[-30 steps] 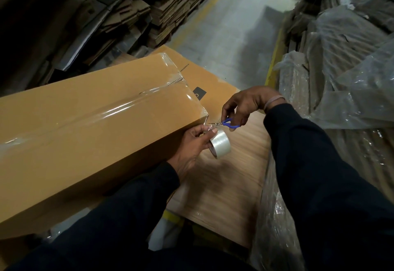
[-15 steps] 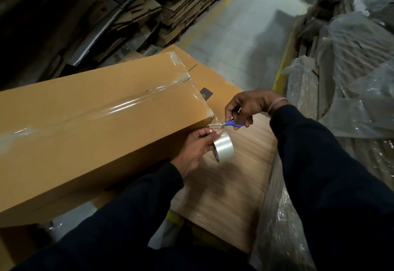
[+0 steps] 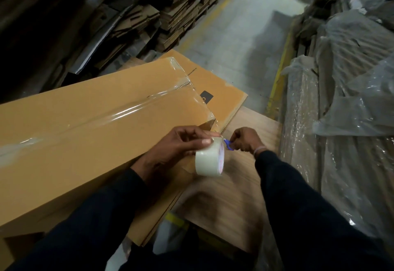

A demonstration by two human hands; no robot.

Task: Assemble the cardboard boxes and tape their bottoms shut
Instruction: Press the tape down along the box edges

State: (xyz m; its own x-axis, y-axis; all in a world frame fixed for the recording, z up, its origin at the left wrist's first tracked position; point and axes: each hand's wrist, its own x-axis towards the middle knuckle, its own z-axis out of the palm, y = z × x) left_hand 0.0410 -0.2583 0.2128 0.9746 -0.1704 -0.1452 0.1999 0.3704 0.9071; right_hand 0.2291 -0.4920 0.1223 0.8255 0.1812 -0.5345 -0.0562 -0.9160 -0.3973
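Observation:
A long brown cardboard box (image 3: 89, 134) lies across the wooden table (image 3: 241, 196), with clear tape (image 3: 128, 112) running along its centre seam and over its right end. My left hand (image 3: 177, 147) grips a roll of clear tape (image 3: 210, 157) just below the box's right corner. A strand of tape still leads from the roll up to that corner. My right hand (image 3: 245, 139) holds small blue-handled scissors (image 3: 227, 144) right beside the roll; their blades are hidden behind it.
A flat cardboard sheet (image 3: 221, 91) lies under the box's right end. Stacks of flattened cardboard (image 3: 170, 8) fill the left and back. Plastic-wrapped bundles (image 3: 341, 100) stand along the right. A concrete aisle with a yellow line (image 3: 279, 72) runs ahead.
Both hands have come closer to me and lower. The tape roll has turned so its face shows. The scissors have moved in against the roll.

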